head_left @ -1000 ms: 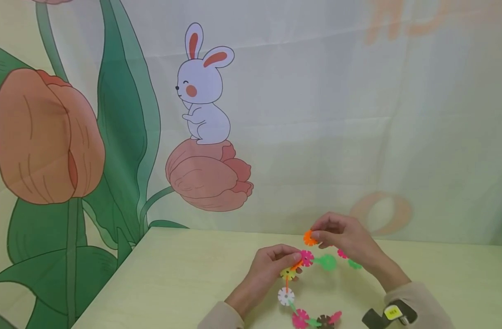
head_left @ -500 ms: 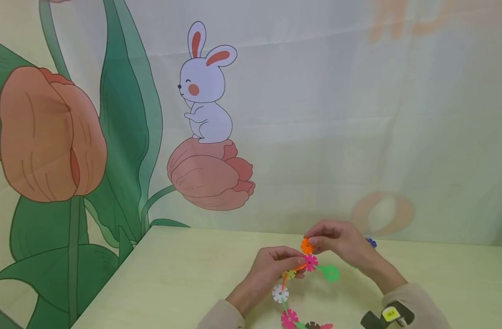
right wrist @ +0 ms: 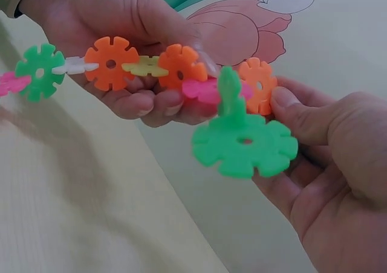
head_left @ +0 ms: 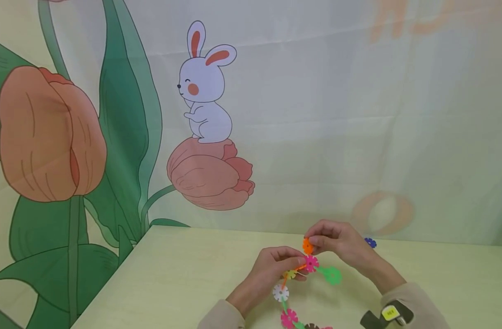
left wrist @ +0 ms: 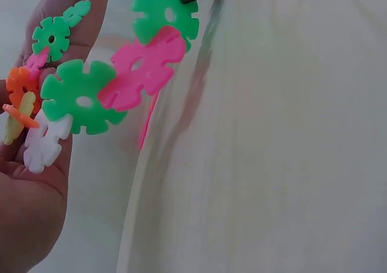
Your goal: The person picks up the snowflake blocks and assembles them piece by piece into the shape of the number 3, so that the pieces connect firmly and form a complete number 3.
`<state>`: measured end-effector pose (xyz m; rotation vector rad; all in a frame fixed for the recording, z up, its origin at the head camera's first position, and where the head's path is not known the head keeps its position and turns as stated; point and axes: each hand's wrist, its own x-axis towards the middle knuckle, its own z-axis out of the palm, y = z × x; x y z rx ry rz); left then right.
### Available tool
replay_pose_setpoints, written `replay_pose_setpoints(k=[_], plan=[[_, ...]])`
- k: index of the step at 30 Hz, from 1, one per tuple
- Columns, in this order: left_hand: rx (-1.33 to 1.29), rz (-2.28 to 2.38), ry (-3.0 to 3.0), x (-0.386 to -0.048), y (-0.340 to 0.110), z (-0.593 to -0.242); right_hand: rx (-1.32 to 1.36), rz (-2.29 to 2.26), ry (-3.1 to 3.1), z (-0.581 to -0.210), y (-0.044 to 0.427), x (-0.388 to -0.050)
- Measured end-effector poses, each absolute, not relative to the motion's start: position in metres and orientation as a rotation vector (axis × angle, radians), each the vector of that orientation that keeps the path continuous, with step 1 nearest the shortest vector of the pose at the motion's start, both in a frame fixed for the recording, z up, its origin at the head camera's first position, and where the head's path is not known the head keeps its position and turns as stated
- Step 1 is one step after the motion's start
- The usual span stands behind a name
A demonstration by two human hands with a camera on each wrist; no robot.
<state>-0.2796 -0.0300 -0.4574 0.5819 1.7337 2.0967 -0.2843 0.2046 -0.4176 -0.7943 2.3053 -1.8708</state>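
Note:
A chain of notched plastic snowflake discs hangs from my left hand (head_left: pixel 271 272), which pinches an orange disc (right wrist: pixel 181 67) near its upper end. Beyond it come a pink disc (head_left: pixel 311 263) and green discs (head_left: pixel 331 275). The side below holds a yellow disc (head_left: pixel 291 274), a white disc (head_left: pixel 280 292) and another pink disc (head_left: pixel 289 318). Between thumb and fingers my right hand (head_left: pixel 337 240) pinches a separate-looking orange disc (right wrist: pixel 258 86), held upright against the pink disc's edge. Whether the two slots are engaged, I cannot tell.
A dark blue disc (head_left: pixel 371 242) lies behind my right forearm near the back of the pale table (head_left: pixel 160 274). A printed curtain with a rabbit (head_left: pixel 205 100) hangs behind. A black strap device (head_left: pixel 387 315) is on my right wrist.
My right hand has come down and slightly left, bringing the orange disc to the pink one. The chain's lower part has swung left and down. The blue disc has come into view.

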Motion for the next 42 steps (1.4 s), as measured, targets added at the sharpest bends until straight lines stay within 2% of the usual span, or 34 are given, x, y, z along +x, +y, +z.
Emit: replay_pose_setpoints(k=[14,27,42], plan=[[0.552,2.133,1.693,-0.2762,-0.0275,-0.4558,-0.886,-1.803,2.315,-0.4195,0.2031,-0.2858],[0.508,2.193,1.762,-0.2751,-0.0264,-0.4526,-0.732,-1.711,2.381,-0.4116,0.1982,-0.2783],[0.510,2.225,1.950,-0.2742,-0.0226,-0.4489,-0.768,-1.700,2.427,-0.4130,0.1966,-0.2791]])
